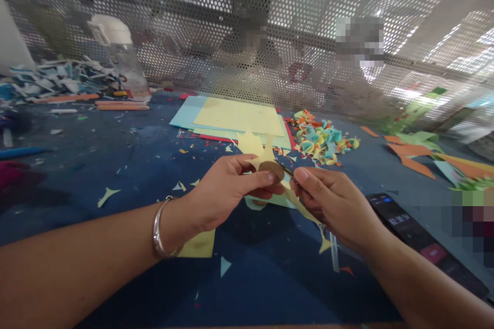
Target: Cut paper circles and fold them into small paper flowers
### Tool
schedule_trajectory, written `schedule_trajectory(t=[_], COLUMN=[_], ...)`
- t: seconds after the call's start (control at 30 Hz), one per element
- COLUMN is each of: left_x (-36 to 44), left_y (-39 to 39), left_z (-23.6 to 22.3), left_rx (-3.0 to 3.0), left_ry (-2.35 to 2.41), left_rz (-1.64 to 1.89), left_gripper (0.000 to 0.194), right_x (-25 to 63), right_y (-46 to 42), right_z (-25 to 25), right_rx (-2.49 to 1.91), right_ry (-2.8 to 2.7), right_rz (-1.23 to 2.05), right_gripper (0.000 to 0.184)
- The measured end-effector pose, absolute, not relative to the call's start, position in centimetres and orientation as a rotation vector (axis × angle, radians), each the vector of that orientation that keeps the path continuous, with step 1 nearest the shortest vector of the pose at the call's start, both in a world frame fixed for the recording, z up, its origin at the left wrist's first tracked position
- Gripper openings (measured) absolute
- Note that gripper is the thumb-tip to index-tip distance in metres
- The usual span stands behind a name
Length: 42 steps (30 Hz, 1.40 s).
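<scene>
The left hand [227, 185] pinches a round brown disc [270, 170] and thin pale-yellow paper [250, 145] between thumb and fingers; just beside, the right hand [334, 198] closes around slim dark scissors [285, 168], tip at the disc's edge. Beyond, flat yellow and light-blue sheets [239, 114] adjoin a heap of multicoloured paper pieces [322, 136] on the scrap-strewn dark-blue tabletop [270, 288], before a grey perforated screen [173, 20].
</scene>
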<state>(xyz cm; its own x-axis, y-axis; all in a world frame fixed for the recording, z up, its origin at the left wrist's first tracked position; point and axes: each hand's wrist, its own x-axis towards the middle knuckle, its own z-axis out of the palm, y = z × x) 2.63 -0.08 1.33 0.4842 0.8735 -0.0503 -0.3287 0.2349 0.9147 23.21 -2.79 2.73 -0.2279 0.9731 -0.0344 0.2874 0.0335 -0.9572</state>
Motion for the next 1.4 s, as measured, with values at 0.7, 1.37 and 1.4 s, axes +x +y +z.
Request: schedule_trajectory(t=[0.7, 1.37, 1.4], left_x=[2.7, 3.0, 3.0], left_y=[-0.1, -0.3, -0.3], left_z=[1.3, 0.9, 0.9], left_rx=[1.083, 1.167, 1.174], left_ry=[0.774, 0.749, 0.752], left_rz=[0.962, 0.992, 0.989], left_gripper=[0.012, 0.014, 0.015], right_x=[23.8, 23.9, 23.9], right_y=[-2.7, -2.6, -2.6], right_z=[3.1, 3.0, 3.0], right_rx=[-1.348, -1.316, -1.318], right_ry=[-1.759, -1.779, -1.781], right_rz=[1.062, 1.020, 1.015], right_gripper=[0.054, 0.056, 0.056])
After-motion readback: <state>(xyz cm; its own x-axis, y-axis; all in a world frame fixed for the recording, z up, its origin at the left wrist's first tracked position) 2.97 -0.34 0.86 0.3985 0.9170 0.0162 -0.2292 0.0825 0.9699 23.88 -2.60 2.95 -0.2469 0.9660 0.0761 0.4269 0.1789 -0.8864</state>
